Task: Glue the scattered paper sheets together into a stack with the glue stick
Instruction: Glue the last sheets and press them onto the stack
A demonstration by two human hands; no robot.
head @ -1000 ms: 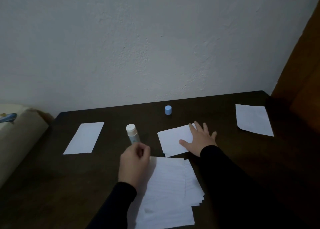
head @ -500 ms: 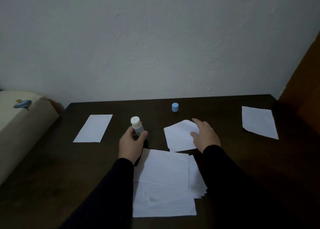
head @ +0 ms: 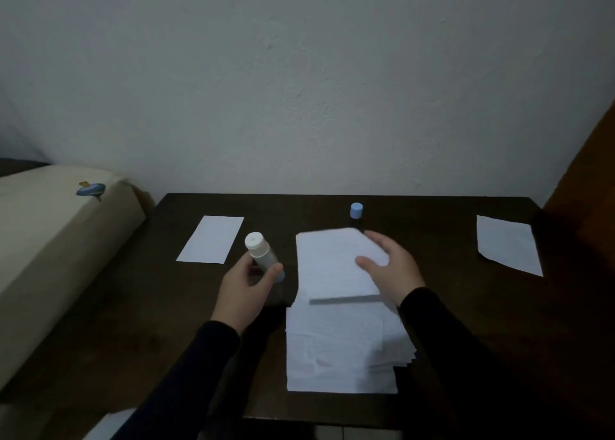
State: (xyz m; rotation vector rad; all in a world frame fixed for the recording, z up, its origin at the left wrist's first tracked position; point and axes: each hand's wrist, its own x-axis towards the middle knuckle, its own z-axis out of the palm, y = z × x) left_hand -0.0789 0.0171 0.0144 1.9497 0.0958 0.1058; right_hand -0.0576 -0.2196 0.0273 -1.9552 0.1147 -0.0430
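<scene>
My left hand [head: 244, 288] grips the white glue stick [head: 260, 254], uncapped and tilted, above the dark table [head: 133, 323]. My right hand [head: 391, 268] holds a white paper sheet [head: 332, 266] lifted off the table, its near edge hanging over the stack of sheets [head: 339, 349] at the table's front centre. The stack's sheets are fanned out at the right side. One loose sheet [head: 213, 239] lies flat at the back left and another loose sheet [head: 507, 244] at the back right. The glue stick's blue cap [head: 356, 211] stands upright near the back edge.
A cream cushion or mattress [head: 50, 240] with a small blue motif borders the table's left side. A plain wall rises right behind the table. A brown wooden panel [head: 585, 190] stands at the right. The table's front edge runs just below the stack.
My right hand has lifted the sheet off the table and carried it nearer, over the stack's far end. My left hand has kept the glue stick, shifting slightly. The camera has tilted.
</scene>
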